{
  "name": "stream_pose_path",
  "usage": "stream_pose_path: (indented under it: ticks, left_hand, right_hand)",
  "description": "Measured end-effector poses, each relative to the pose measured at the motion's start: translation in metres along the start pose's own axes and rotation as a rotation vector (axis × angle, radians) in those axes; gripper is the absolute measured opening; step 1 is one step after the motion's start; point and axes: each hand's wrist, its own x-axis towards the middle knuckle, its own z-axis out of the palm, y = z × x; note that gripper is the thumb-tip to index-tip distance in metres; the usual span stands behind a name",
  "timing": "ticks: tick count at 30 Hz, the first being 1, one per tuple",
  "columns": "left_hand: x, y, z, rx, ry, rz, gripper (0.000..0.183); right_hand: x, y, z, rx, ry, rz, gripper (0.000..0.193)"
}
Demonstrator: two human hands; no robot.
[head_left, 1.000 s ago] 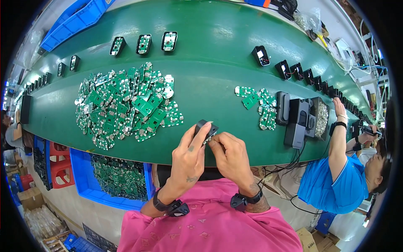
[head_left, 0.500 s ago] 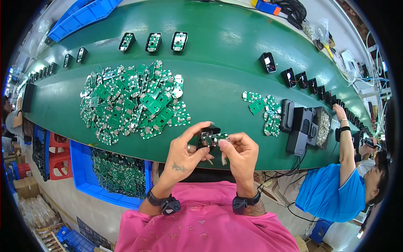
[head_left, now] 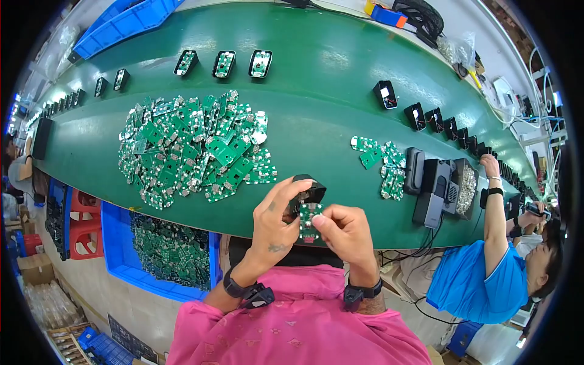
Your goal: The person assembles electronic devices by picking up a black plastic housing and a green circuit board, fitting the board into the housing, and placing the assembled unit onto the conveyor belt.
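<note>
Right hand (head_left: 348,234): closed in a narrow pinch on a small green rectangular circuit board (head_left: 310,220), thumb on its face.
Left hand (head_left: 275,225): curled around a black box-shaped plastic casing (head_left: 314,193), its hollow partly visible above the board.
Board and casing: close together between the hands, to the right of the large jumbled heap of green circuit boards (head_left: 182,152) and nearer the wearer; whether wires join them is hidden.
Step in hand: seemingly fitting the board to the casing; it looks not yet seated.
Next move: would call for turning the board in line with the casing's opening and easing it in, left grip steady.
Filled casings: three black casings holding green boards (head_left: 260,64) stand beyond the heap.
Loose boards: a small flat cluster of green boards (head_left: 392,182) lies well right of the heap.
Waiting casings: a curving row of open black casings (head_left: 384,95) runs farther right of it.
Crate: a blue rectangular plastic crate (head_left: 114,258) of boards sits below the heap, off the green tabletop (head_left: 310,140).
</note>
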Motion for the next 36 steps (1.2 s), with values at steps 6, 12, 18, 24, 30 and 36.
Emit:
stream_pose_path:
  ticks: [6, 12, 18, 24, 30, 36]
  left_hand:
    - [-0.003, -0.011, 0.004, 0.185, 0.055, 0.19, 0.05]
    - [-0.008, -0.009, 0.003, 0.101, 0.111, 0.167, 0.049]
    - [-0.005, -0.007, -0.015, -0.192, -0.085, -0.031, 0.05]
    - [-0.005, -0.005, -0.018, -0.391, -0.108, -0.031, 0.04]
    - [-0.007, -0.007, -0.01, -0.308, -0.001, -0.185, 0.034]
    - [-0.002, 0.0, -0.008, -0.308, -0.041, -0.239, 0.033]
  right_hand:
    - [-0.003, -0.008, 0.013, -0.187, 0.109, -0.192, 0.023]
    - [0.007, -0.012, 0.018, -0.399, 0.261, -0.351, 0.024]
    - [0.009, -0.012, 0.024, -0.455, 0.277, -0.378, 0.027]
    - [0.008, -0.015, 0.028, -0.479, 0.3, -0.4, 0.028]
    - [0.008, -0.011, 0.027, -0.562, 0.306, -0.356, 0.03]
    - [0.015, -0.009, 0.032, -0.325, 0.297, -0.271, 0.018]
